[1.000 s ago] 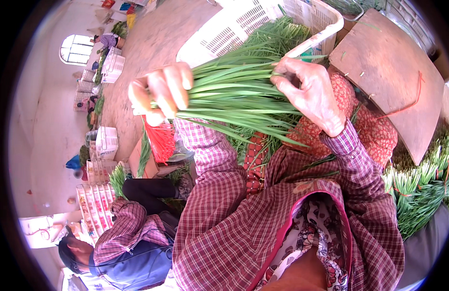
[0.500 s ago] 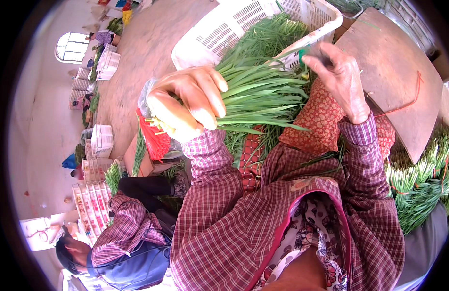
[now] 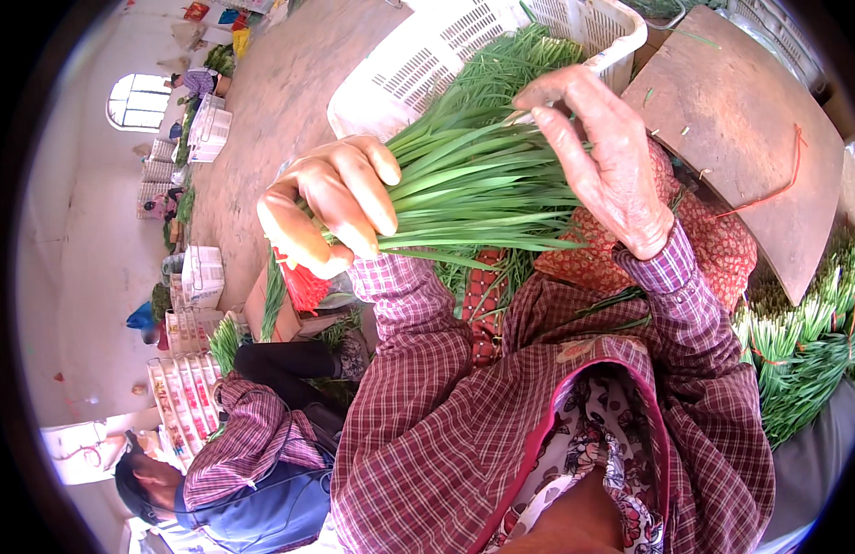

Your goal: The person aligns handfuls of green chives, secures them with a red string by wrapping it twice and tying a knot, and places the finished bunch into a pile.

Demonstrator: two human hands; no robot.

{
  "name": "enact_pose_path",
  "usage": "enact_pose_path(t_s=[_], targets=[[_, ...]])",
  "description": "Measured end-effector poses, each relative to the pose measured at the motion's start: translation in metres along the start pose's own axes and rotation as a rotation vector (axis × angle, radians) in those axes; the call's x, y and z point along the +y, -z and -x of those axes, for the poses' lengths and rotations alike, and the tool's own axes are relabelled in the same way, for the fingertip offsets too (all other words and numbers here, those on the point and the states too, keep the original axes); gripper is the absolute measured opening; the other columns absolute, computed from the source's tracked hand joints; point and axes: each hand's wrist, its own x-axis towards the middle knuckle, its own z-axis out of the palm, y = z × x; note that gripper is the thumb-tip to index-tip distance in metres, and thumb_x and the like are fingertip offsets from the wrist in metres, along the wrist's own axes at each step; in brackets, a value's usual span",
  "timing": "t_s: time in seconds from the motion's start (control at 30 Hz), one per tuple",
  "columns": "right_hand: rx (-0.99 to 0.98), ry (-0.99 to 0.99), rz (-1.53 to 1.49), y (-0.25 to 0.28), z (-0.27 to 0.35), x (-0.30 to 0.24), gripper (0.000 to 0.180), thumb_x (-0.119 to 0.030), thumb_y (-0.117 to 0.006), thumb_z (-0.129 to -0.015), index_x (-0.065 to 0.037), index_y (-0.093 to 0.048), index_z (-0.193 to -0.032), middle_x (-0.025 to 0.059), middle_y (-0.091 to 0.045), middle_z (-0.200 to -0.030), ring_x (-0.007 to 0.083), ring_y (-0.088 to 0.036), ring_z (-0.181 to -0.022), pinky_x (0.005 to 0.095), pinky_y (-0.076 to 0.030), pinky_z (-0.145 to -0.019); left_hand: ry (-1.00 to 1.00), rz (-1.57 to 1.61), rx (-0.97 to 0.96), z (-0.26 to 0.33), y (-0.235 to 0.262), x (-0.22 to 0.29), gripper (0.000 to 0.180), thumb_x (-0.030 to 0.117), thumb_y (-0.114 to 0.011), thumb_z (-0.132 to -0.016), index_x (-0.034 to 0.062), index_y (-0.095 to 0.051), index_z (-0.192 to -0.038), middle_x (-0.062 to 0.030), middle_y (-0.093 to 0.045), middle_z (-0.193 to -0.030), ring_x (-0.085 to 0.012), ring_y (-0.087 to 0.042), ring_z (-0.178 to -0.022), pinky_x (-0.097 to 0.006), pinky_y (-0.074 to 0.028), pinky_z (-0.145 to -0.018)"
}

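My left hand [image 3: 330,198], in a pale, skin-toned glove, is closed around a bunch of green garlic chives [image 3: 483,189]. The cut ends are mostly hidden by the hand, and the long flat leaves fan out to the right. Over the leaf tips is my bare right hand [image 3: 607,152], thumb and forefinger curved and a little apart next to a few leaves. Its other fingers are partly hidden. A hank of red ties [image 3: 304,288] hangs just below my left hand. Behind the bunch, a white slatted crate [image 3: 400,78] holds more loose chives [image 3: 515,60].
A brown board [image 3: 723,138] with a thin red tie lies at right, above tied chive bundles [image 3: 797,355]. A red flowered cloth [image 3: 621,245] covers my lap area. At lower left a person [image 3: 252,462] in a cap sits beside stacked crates [image 3: 182,392].
My right hand has swung left from beside the crate's edge to over the leaf tips. My left hand has shifted slightly left with the chives, now covering their cut ends.
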Motion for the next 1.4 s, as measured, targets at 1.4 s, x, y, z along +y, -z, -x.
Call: enact_pose_path(t_s=[1.4], targets=[[0.171,-0.334,0.448,0.053,0.023,0.121,0.033,-0.034,-0.065,-0.087,-0.001,-0.066,-0.082,0.0106,-0.067,-0.068,0.0232,-0.064,-0.058,0.0364,-0.050,-0.058,0.139,-0.495,0.355,-0.013,-0.063,-0.014,0.011,0.019,-0.069,-0.087,0.0136,-0.069,-0.077,0.0006,-0.067,-0.071,-0.0141,-0.065,-0.065,-0.037,-0.056,-0.069]])
